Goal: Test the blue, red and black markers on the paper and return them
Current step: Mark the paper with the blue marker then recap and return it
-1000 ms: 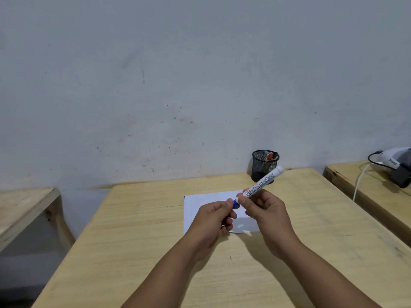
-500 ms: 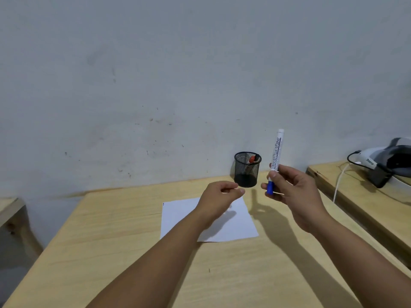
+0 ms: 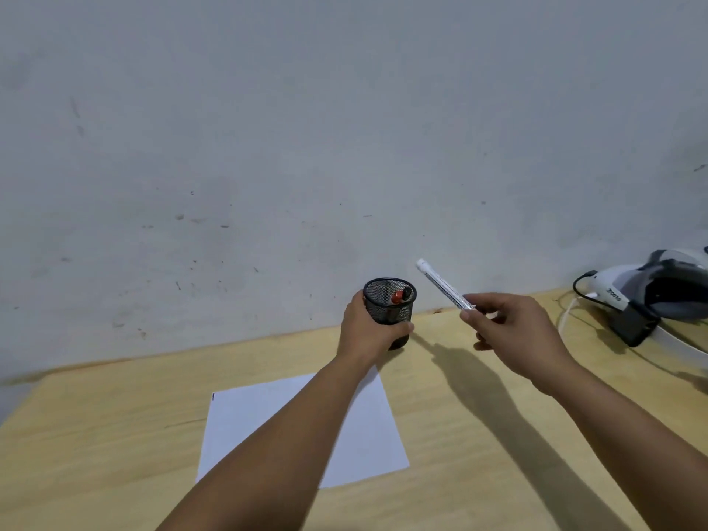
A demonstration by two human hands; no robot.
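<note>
Near the middle of the frame, the left hand (image 3: 366, 331) was wrapped around the black wire-mesh pen cup (image 3: 389, 302), with the fingers curled on its lower part and the thumb on the left side. The cup stood on the light wooden table (image 3: 459, 435), close to the grey wall (image 3: 344, 128). Inside the cup a marker with a red cap (image 3: 398, 296) was visible, leaning to the right rim. To the right of the cup, the right hand (image 3: 513, 335) pinched the white marker with printed text (image 3: 444, 285) between the thumb and the first fingers, at its lower end. The marker was tilted, its free white end pointing to the upper left, above and just beside the cup rim but not touching it. The cap colour was hidden by the fingers. The white sheet of paper (image 3: 367, 442) lay flat in the lower centre, partly covered by the left forearm. At the right edge, a white and black headset with a cable (image 3: 659, 293) rested on another wooden surface.
</note>
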